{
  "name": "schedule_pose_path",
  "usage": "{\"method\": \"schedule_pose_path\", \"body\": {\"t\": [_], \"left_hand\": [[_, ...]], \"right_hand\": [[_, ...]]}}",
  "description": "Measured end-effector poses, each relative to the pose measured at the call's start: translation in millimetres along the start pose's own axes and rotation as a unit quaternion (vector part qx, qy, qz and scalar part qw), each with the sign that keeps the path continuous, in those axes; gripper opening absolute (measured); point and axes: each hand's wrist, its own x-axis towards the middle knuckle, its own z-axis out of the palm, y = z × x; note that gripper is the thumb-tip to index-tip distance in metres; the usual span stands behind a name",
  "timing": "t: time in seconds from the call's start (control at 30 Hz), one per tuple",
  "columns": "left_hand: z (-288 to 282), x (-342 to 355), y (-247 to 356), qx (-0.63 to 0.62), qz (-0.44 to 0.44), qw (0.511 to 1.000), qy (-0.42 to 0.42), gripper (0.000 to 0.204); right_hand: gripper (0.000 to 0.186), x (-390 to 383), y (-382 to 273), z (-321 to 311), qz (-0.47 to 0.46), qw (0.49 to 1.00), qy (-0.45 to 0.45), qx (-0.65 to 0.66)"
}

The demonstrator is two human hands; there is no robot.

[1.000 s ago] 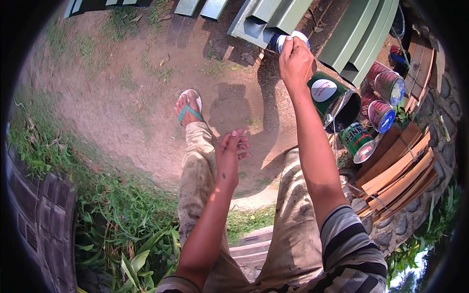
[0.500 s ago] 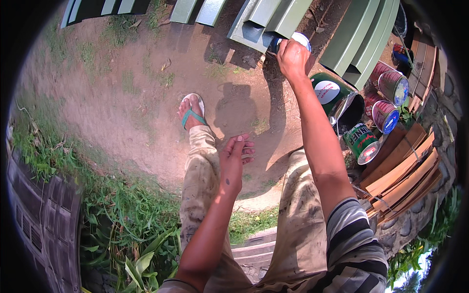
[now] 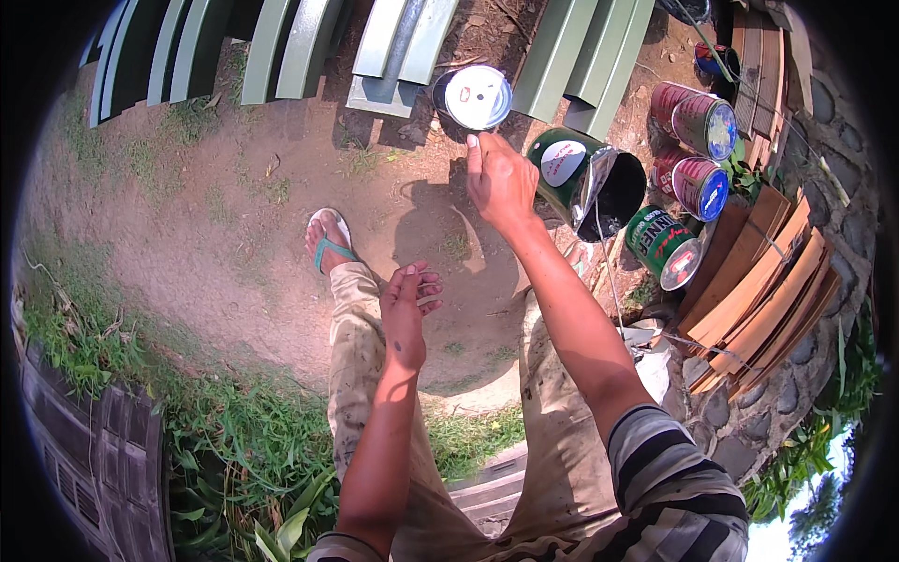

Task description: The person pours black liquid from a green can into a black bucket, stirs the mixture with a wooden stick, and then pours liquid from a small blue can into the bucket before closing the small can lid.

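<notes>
Just on the near side of a round can with a white lid (image 3: 479, 97) is my right hand (image 3: 503, 181). Its fingers are curled in, and their undersides are hidden, so what they hold, if anything, cannot be made out. The can sits on the dirt between two sets of green metal beams (image 3: 398, 56). My left hand (image 3: 406, 312) hangs over the ground in front of me, nothing in it, its fingers loosely bent and apart. To the right of my right hand lies a large green can (image 3: 560, 167) on its side, its dark open mouth toward me.
Red-labelled cans (image 3: 694, 120) and a smaller green can (image 3: 663, 245) lie at the right. Beside them are bundled wooden slats (image 3: 763, 300) along a stone edging (image 3: 740, 421). A thin cord hangs by the large can. Grass (image 3: 253, 421) and dark wooden panels (image 3: 117, 450) are at lower left.
My right hand has drawn back toward me from the white-lidded can, leaving its lid in plain sight. The whole view has shifted, moving the scene leftward. My left hand keeps its loose pose.
</notes>
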Motion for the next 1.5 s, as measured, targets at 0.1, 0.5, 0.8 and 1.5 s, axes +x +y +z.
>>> {"method": "schedule_pose_path", "body": {"t": [0.1, 0.5, 0.8, 1.5], "left_hand": [[15.1, 1.9, -7.5, 0.013, 0.003, 1.0, -0.005, 0.037], [48.0, 12.6, -96.2, 0.256, 0.025, 0.966, -0.015, 0.029], [197.0, -183.9, -174.3, 0.331, -0.109, 0.925, -0.15, 0.054], [304.7, -244.3, -185.3, 0.211, 0.021, 0.977, 0.029, 0.017]], "right_hand": [[0.019, -83.2, 15.7, -68.1, 0.078, 0.997, -0.018, 0.017], [0.079, -303.0, 184.7, -256.6, 0.325, 0.873, -0.269, 0.246], [0.042, -302.8, 181.2, -272.1, 0.334, 0.861, -0.209, 0.32], [0.06, -215.9, 515.8, -223.6, 0.478, 0.868, 0.12, 0.05]]}}
